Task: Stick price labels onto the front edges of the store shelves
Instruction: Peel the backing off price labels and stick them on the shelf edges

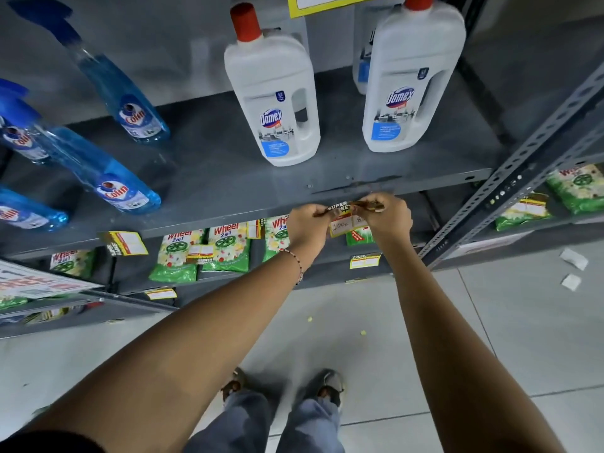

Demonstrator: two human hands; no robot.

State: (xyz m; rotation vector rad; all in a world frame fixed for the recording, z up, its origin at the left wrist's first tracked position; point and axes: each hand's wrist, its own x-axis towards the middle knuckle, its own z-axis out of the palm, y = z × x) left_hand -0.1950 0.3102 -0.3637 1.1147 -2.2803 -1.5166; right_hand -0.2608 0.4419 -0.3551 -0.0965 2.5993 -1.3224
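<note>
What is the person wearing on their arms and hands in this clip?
Both forearms are bare, with no sleeves reaching them and no gloves. The left hand has a thin beaded bracelet at the wrist, with light and dark beads. The right hand shows no ring, watch or band that I can make out.

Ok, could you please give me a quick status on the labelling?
Both hands, left and right, pinch one price label at the shelf edge. Not yet stuck. Nothing blocking.

Price label (343, 220) partly covered by both hands; second handwritten figure unreadable. Far yellow sign (327, 4) cut by top edge. Left Colin bottles (19, 142) blurred, cropped.
</note>
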